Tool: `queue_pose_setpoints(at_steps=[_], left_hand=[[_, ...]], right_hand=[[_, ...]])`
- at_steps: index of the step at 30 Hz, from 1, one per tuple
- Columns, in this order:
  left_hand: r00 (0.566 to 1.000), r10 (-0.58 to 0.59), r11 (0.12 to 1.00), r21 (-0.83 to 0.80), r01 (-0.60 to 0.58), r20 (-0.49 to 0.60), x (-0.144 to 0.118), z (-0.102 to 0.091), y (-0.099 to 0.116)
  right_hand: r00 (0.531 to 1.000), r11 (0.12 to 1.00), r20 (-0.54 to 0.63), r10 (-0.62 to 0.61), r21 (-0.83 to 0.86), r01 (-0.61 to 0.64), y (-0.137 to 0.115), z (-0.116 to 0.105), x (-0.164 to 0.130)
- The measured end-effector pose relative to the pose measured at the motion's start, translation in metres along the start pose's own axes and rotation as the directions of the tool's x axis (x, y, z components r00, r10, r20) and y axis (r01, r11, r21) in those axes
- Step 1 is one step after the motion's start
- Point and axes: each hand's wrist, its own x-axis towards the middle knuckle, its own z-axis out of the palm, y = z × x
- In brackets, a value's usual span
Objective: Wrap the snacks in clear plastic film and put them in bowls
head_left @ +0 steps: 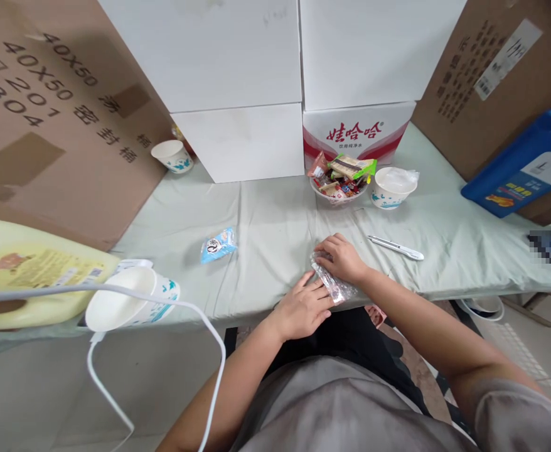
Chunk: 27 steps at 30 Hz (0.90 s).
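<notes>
Plastic wrapper [336, 287], clear and crinkled, lay at the near edge of the cloth-covered worktop [270, 216], beneath our two hands. We had open room leftward as far as a blue packet [218, 245], and a narrower gap on the right before a white pen [395, 247]. Farther back stood a bowl [337, 201] of wrapped snacks [348, 169], with a paper cup [387, 199] just beside it; white boxes [238, 144] closed off the rear.

We read "娃哈哈" in red on the lower right box [358, 138], with "饮用纯净水" in smaller print below. The brown carton [75, 144] on the left bore "40X50", "201" and "304"; the small print on the blue bottle [506, 172] was beyond us.

The wrapper's long axis ran aslant, from far left to near right. Our left hand [304, 307] had its fingers loosely spread, tips at the wrapper's left side. The right hand [344, 258] bent its fingers over the far end; we could not tell whether they gripped it.
</notes>
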Motion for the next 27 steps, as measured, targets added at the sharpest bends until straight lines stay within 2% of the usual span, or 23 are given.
queue_pose_setpoints(at_steps=[3,5,8,11,13,15,16,18,19,20,21,22,25,27], left_hand=[[1.0,-0.01,1.0,-0.022,0.011,0.003,0.001,0.0,0.001],[1.0,-0.018,0.999,-0.042,0.018,0.003,0.001,-0.001,0.001],[0.999,-0.024,0.995,-0.096,0.022,-0.029,-0.001,-0.001,-0.002],[0.979,-0.077,0.969,-0.244,0.029,-0.191,-0.007,0.001,-0.006],[0.922,-0.183,0.921,-0.387,0.04,-0.341,-0.01,0.003,-0.01],[0.824,-0.339,0.859,-0.507,0.075,-0.453,-0.01,0.003,-0.015],[0.761,-0.425,0.824,-0.557,0.103,-0.489,-0.007,0.002,-0.018],[0.633,-0.592,0.735,-0.657,0.169,-0.499,0.002,-0.003,-0.025],[0.586,-0.662,0.677,-0.708,0.2,-0.467,0.01,-0.007,-0.029],[0.564,-0.717,0.616,-0.752,0.235,-0.411,0.018,-0.011,-0.033],[0.57,-0.751,0.556,-0.784,0.275,-0.333,0.027,-0.015,-0.037],[0.605,-0.76,0.504,-0.804,0.315,-0.239,0.036,-0.018,-0.042],[0.752,-0.658,0.369,-0.851,0.372,0.043,0.061,-0.024,-0.053],[0.788,-0.607,0.27,-0.908,0.321,0.098,0.071,-0.023,-0.06]], right_hand=[[1.0,0.994,-0.026,-0.002,-0.107,0.0,0.0,0.002,-0.003],[1.0,0.995,0.002,0.021,-0.1,-0.021,0.001,0.002,-0.003],[0.997,0.998,-0.063,0.041,0.053,-0.037,0.005,0.0,-0.003],[0.965,0.934,-0.192,0.177,0.343,-0.103,0.012,-0.001,-0.004],[0.942,0.849,-0.174,0.288,0.502,-0.167,0.015,-0.001,-0.004],[0.931,0.793,-0.134,0.339,0.573,-0.206,0.016,0.0,-0.003],[0.928,0.78,-0.132,0.349,0.589,-0.21,0.017,0.001,-0.002],[0.916,0.756,-0.153,0.371,0.622,-0.202,0.017,0.001,0.0],[0.908,0.738,-0.163,0.385,0.646,-0.197,0.017,0.002,0.001],[0.901,0.716,-0.167,0.399,0.671,-0.193,0.018,0.001,0.002],[0.895,0.693,-0.167,0.413,0.695,-0.19,0.018,0.001,0.002],[0.89,0.673,-0.166,0.425,0.715,-0.188,0.019,0.0,0.003],[0.856,0.624,-0.191,0.481,0.76,-0.181,0.023,-0.003,0.004],[0.827,0.571,-0.19,0.53,0.8,-0.183,0.025,-0.006,0.005]])
